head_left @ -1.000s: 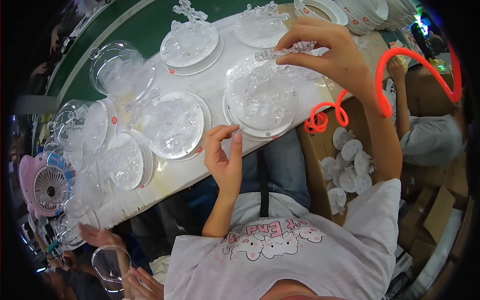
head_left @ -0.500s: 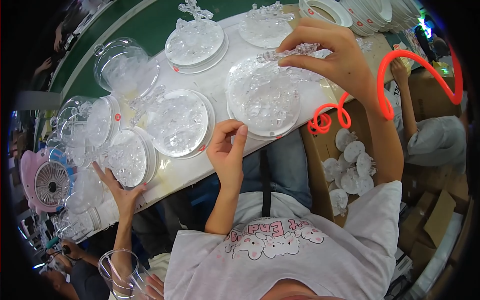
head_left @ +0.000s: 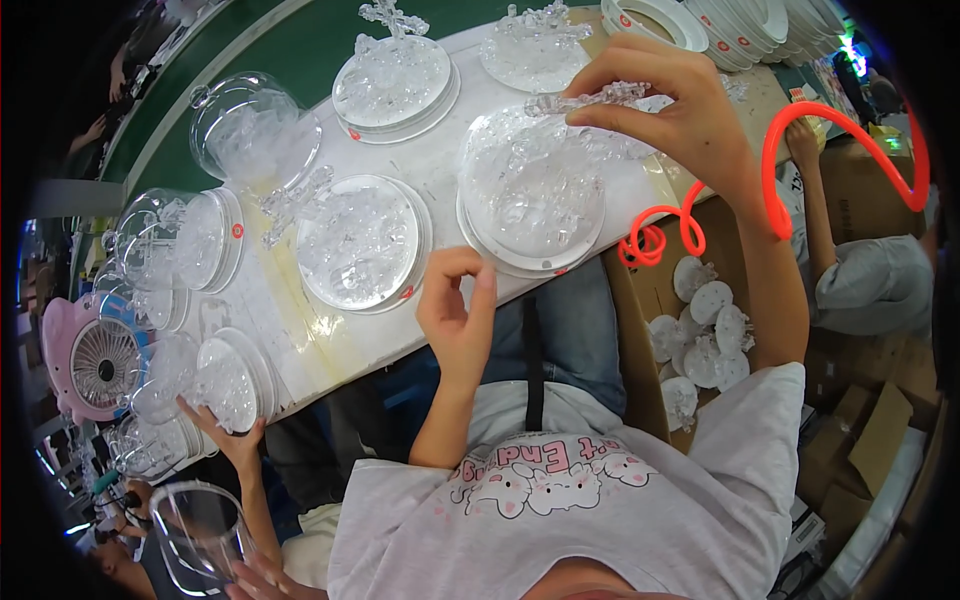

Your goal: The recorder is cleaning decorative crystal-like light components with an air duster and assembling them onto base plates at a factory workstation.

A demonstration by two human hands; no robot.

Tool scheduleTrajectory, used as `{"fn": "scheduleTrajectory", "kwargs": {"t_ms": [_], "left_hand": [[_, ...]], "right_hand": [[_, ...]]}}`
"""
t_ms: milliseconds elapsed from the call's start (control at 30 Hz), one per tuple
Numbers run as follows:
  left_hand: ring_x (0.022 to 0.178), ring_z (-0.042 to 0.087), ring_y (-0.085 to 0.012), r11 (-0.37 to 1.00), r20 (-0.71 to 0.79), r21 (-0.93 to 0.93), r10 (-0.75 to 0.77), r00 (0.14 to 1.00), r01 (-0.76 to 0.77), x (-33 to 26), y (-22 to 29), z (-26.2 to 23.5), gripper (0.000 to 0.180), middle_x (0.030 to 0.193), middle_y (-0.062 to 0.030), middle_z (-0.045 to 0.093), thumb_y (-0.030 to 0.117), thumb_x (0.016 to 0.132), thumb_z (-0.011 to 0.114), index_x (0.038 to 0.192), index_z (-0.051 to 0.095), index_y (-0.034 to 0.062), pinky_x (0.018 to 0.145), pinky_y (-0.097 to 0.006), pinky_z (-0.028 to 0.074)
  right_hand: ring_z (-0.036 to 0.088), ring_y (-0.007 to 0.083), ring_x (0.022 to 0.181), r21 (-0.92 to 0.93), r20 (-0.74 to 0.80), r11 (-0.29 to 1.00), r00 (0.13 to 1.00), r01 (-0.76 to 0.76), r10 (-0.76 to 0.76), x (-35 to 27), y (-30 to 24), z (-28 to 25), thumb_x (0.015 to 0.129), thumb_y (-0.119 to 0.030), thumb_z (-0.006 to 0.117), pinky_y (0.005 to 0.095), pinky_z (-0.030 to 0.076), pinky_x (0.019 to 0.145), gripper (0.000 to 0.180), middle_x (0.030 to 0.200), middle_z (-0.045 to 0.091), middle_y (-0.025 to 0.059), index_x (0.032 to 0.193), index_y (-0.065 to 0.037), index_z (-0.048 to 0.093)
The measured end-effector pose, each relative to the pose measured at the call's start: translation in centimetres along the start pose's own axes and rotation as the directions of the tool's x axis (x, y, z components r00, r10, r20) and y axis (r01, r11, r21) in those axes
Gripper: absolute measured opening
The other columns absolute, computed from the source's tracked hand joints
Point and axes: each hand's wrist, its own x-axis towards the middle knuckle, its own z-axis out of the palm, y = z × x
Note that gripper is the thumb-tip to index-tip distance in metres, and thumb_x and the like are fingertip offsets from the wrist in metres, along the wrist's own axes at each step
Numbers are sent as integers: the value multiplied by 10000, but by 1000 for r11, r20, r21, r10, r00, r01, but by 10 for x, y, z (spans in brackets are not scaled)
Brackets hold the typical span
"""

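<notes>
Clamped in the grip of the right hand [head_left: 690, 110], between thumb and index finger: a knobbly, branched, clear plastic piece [head_left: 605, 97], held sideways over the far right part of a round white base topped with bubbly clear plastic [head_left: 533, 185]. Cannot tell from this angle whether touching or just above. Left hand [head_left: 457, 315] near the base's close edge, thumb and index curled toward each other; cannot tell whether meeting or pinching something small. Best to keep the pinch light, thin branches probably being brittle, and to steady the base by its rim. Around, on the white table [head_left: 430, 155], similar bases. Mind the coiled orange-red hose [head_left: 770, 165] beside the right forearm, above a brown cardboard box [head_left: 640, 350] of white discs [head_left: 712, 300].
</notes>
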Motion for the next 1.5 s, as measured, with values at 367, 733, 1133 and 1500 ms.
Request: {"fn": "scheduleTrajectory", "kwargs": {"t_ms": [367,733,1133,1500], "left_hand": [[495,509,-103,898,127,389,167,978,-204,-19,4,-22,121,569,-65,569,-26,720,618,618,557,-5,447,-206,359],[1188,330,-400,733,266,613,158,951,-294,7,-17,4,987,1297,-277,290,259,548,793,1293,234,-67,966,-403,313],[1170,364,-384,683,262,679,115,958,-268,9,-25,6,938,1302,-253,304,255,557,784,1280,276,-58,942,-380,347],[1162,367,-386,668,278,688,120,953,-285,8,-22,6,911,1303,-243,300,255,559,784,1277,299,-26,927,-391,359]], "right_hand": [[550,179,683,-38,169,999,985,37,-30,-1,6,9,695,-123,673,251,429,602,133,744,558,48,776,-44,602],[557,209,684,-92,169,993,984,73,-57,2,8,27,712,-170,649,280,427,589,139,741,547,47,777,-65,583],[554,216,658,-159,172,984,984,77,-49,3,12,39,719,-230,633,299,414,571,163,725,524,40,770,-90,565],[576,205,748,-239,169,969,985,61,-20,1,17,44,708,-275,633,320,446,620,192,767,550,13,840,-142,587]]}}
